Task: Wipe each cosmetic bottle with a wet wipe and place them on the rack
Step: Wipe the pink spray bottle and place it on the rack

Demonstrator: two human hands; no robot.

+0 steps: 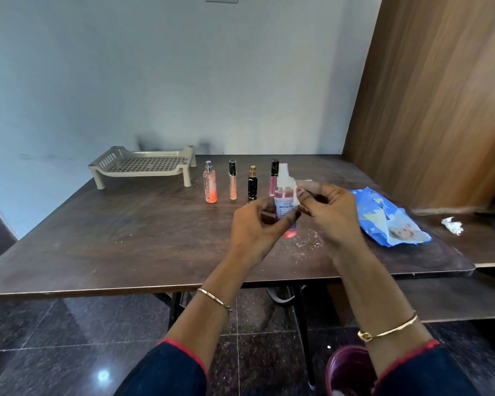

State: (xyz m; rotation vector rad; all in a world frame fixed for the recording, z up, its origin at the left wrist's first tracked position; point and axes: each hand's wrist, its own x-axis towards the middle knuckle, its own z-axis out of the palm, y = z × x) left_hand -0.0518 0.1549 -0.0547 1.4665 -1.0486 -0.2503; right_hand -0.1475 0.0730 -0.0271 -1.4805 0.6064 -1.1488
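The left hand (257, 221) is curling its fingers round a small clear spray bottle of pink liquid (283, 197), held above the middle of the dark wooden desk (126, 238). The right hand (332, 215) is pinching a white wet wipe (296, 195) against it. This looks like the wiping step. Next, the bottle needs standing on the beige plastic rack (143, 173) at the far left corner.

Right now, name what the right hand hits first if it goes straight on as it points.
Probably the held bottle: the right hand points left at it, its pinched wipe seemingly touching.
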